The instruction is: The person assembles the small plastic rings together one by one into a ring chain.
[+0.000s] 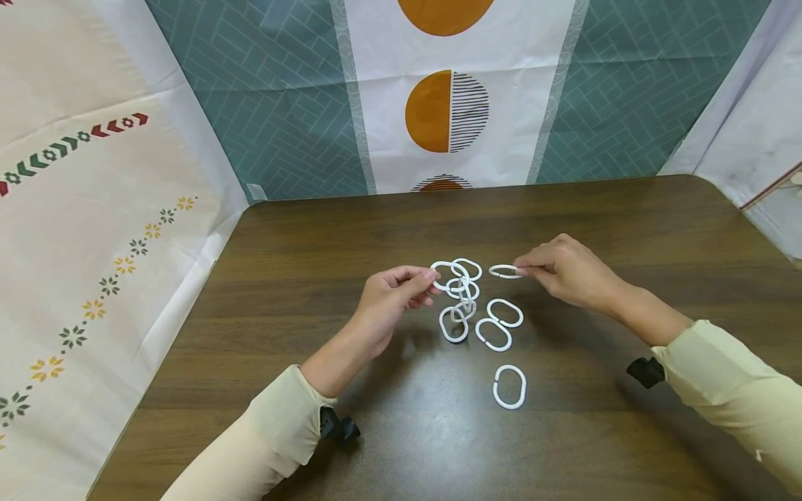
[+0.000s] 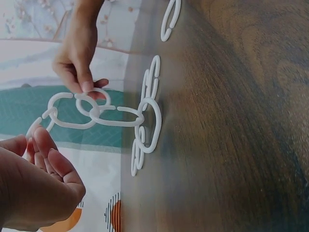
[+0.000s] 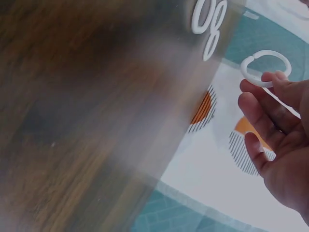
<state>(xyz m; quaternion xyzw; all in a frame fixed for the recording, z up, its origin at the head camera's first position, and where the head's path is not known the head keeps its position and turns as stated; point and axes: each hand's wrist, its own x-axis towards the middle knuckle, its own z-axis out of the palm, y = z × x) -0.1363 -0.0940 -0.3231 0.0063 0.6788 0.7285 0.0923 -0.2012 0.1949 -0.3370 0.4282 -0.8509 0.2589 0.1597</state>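
Observation:
Between thumb and fingers my left hand [image 1: 396, 299] pinches the end link of a chain [image 1: 464, 280] of several white plastic oval links. The chain hangs down from it toward the table; in the left wrist view its links [image 2: 72, 126] hook through one another, and the lowest ones are near the tabletop. To its right, my right hand [image 1: 573, 275] pinches a single white link [image 1: 503, 276] by its edge. That link has a small gap in its side, clear in the right wrist view [image 3: 246, 72], and in the head view it appears apart from the chain.
Two white links lie close together on the brown wooden table [image 1: 301, 250], right of the chain; whether they are joined I cannot tell. Nearer the front lies another loose link [image 1: 524, 387]. A patterned cloth [image 1: 288, 104] hangs behind the table's far edge.

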